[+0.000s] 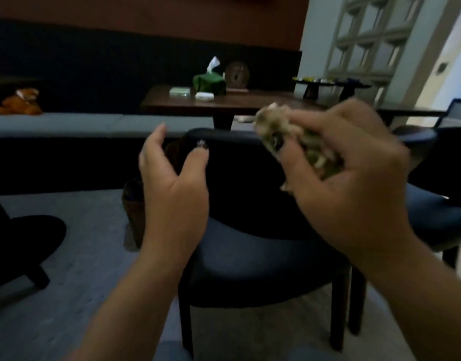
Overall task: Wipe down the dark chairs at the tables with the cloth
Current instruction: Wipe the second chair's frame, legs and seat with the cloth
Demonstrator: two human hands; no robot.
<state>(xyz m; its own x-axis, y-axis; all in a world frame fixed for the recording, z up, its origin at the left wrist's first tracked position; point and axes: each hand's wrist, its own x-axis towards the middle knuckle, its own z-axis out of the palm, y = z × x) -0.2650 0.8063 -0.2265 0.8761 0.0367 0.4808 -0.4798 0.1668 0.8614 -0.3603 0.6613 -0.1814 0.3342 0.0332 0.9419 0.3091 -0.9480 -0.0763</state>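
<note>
Dark upholstery fills the frame's centre: the chair [250, 194] sits below your hands. Your right hand [354, 183] grips the bunched cloth [297, 142] at centre right; your left hand [172, 183] hovers empty, fingers relaxed. That loose wad could slip or miss patches.

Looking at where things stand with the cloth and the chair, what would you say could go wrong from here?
The cloth is bunched up in the right hand; wiping with such a wad may cover little surface and leave streaks. The left hand hangs open above the dark chair without gripping it, so a firm wipe might shift the chair. The room is dim and the chair dark, so missed patches would be hard to notice.
</note>
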